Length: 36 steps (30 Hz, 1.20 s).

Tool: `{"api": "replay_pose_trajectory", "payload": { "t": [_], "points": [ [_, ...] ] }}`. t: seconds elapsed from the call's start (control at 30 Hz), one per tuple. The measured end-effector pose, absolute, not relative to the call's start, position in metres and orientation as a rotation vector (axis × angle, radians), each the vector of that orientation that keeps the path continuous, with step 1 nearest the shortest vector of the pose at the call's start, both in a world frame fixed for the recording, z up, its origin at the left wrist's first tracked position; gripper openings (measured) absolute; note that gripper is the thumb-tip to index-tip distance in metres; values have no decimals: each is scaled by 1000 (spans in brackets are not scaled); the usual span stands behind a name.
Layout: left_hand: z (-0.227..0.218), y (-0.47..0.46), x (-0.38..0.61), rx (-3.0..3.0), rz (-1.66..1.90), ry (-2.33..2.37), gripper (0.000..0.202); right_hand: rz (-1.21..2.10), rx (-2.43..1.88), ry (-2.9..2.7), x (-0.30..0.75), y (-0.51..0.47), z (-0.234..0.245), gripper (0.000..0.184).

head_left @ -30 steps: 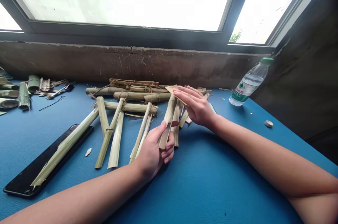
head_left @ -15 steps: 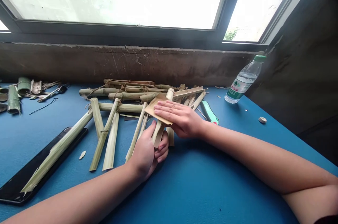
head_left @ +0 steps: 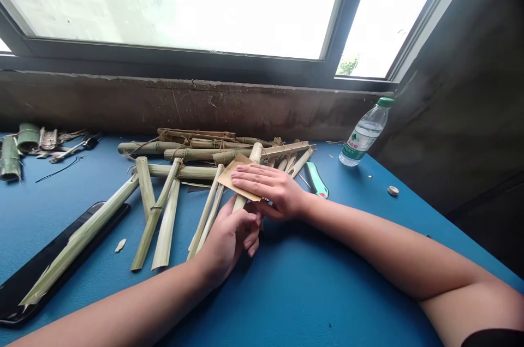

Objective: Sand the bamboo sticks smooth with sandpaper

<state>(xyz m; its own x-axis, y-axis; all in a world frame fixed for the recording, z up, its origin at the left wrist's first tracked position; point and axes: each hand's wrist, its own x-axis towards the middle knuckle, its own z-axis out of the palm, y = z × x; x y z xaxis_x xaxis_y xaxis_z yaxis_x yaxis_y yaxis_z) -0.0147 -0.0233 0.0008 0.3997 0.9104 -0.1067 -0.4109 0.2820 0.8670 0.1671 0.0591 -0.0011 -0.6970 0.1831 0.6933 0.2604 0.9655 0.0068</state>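
The left hand (head_left: 227, 243) is curled closed around a split bamboo strip (head_left: 240, 203), which stands tilted up from its grip. The right hand (head_left: 268, 189) lies flat, fingers extended, pressing a square of tan sandpaper (head_left: 235, 175) against the strip's upper part. The two hands almost touch.

The only clear container is a plastic water bottle (head_left: 362, 137) with a green cap at about 2 o'clock from the hands, near the counter's (head_left: 327, 287) back edge. Water shows inside, but its exact level is hard to tell. A green-handled utility knife (head_left: 316, 179) lies nearer, also at 2 o'clock. A heap of twine-tied bamboo pieces (head_left: 192, 155) sits at 12 o'clock, and loose strips (head_left: 164, 227) fan out at 9 o'clock. At 8 o'clock, one long strip (head_left: 77, 240) rests across a black tablet (head_left: 57, 259).
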Motion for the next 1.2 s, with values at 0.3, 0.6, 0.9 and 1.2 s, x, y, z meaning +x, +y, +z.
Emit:
{"api": "replay_pose_trajectory", "payload": {
  "t": [0.3, 0.6, 0.9, 1.2],
  "points": [
    [-4, -20, -13, 955, 987, 788, 49, -359, -523, -2415, 168, 63, 2, 58],
    [-9, -23, -14, 1066, 1032, 793, 43, -324, -293, -2435, 173, 67, -3, 52],
    [-5, -25, -14, 1060, 1040, 813, 44, -279, -180, -2426, 173, 65, -1, 49],
    [-11, -21, -16, 1033, 1047, 767, 37, -277, -164, -2482, 168, 63, -1, 51]
  ]
}}
